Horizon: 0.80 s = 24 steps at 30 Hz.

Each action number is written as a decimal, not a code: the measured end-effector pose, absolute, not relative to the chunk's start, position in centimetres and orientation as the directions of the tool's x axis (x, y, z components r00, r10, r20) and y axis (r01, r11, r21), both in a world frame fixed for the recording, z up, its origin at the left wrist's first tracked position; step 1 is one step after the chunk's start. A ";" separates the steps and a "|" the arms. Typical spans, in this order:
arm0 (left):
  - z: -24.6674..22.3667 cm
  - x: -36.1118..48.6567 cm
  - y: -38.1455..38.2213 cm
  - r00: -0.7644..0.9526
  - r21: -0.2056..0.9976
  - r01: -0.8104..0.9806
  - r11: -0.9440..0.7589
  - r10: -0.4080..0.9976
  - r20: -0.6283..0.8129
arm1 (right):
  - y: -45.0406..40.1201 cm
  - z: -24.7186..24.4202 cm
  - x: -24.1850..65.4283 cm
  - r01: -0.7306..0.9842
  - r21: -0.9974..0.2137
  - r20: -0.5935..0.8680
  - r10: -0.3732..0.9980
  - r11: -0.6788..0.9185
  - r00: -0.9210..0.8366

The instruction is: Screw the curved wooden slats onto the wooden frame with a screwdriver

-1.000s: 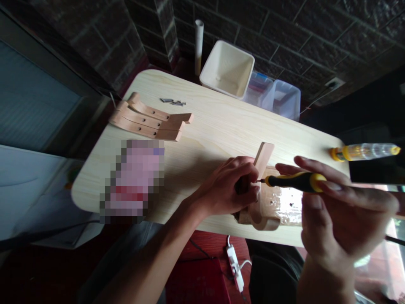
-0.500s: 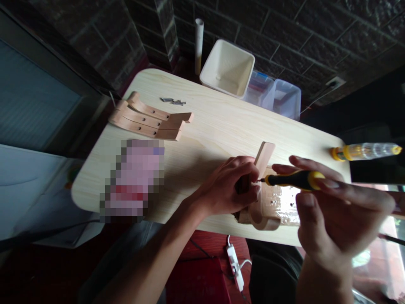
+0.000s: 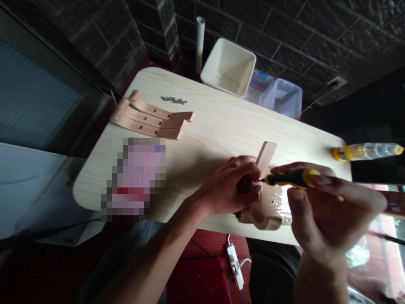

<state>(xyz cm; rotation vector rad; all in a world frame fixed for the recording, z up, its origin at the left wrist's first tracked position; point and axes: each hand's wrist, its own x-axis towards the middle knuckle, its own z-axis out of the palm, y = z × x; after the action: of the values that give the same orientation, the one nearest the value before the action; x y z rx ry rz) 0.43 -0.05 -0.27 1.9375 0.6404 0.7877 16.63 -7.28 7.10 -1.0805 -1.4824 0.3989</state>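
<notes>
My left hand point(image 3: 232, 185) is closed around a curved wooden piece point(image 3: 266, 154), whose flat end sticks up past the fingers and whose rounded end point(image 3: 268, 221) shows below. In my right hand point(image 3: 335, 211) is a yellow and black screwdriver point(image 3: 291, 178), its handle between thumb and fingers. The screwdriver's tip points left and meets the wooden piece by my left fingertips; whether a screw sits there is too small to tell. Under the wooden piece lies a tape-wrapped brown block point(image 3: 275, 202) with small holes in its shiny top, partly hidden by my right hand.
Several curved wooden pieces with holes point(image 3: 148, 120) lie at the table's point(image 3: 215, 126) far left, near loose screws point(image 3: 174, 100). A blurred pink item point(image 3: 139, 177) lies closer. A clear-and-yellow tube point(image 3: 367, 151) is at the right end. Behind stand a cream bin point(image 3: 228, 67) and clear boxes point(image 3: 287, 97).
My right hand has shifted a little left on the screwdriver, with its fingers closer in around the handle. My left hand and the wooden piece stay in place.
</notes>
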 end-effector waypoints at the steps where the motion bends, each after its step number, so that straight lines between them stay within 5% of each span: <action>1: -0.2 0.4 0.0 0.665 0.891 0.119 -0.438 0.702 0.256 | -7.3 7.2 16.5 0.380 -0.772 0.591 0.796 0.510 0.134; 10: -0.1 0.4 0.0 0.667 0.897 0.129 -0.424 0.706 0.237 | -7.6 7.7 17.2 0.509 -0.725 0.589 0.801 0.464 0.109; 24: -0.3 0.5 0.0 0.657 0.894 0.110 -0.434 0.707 0.262 | -7.9 7.6 16.8 0.484 -0.725 0.597 0.797 0.490 0.089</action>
<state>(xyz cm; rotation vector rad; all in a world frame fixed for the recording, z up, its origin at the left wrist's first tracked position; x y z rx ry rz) 0.50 -0.03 -0.27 1.9248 0.6412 0.7913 16.84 -7.90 7.64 -1.1451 -1.5581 0.3326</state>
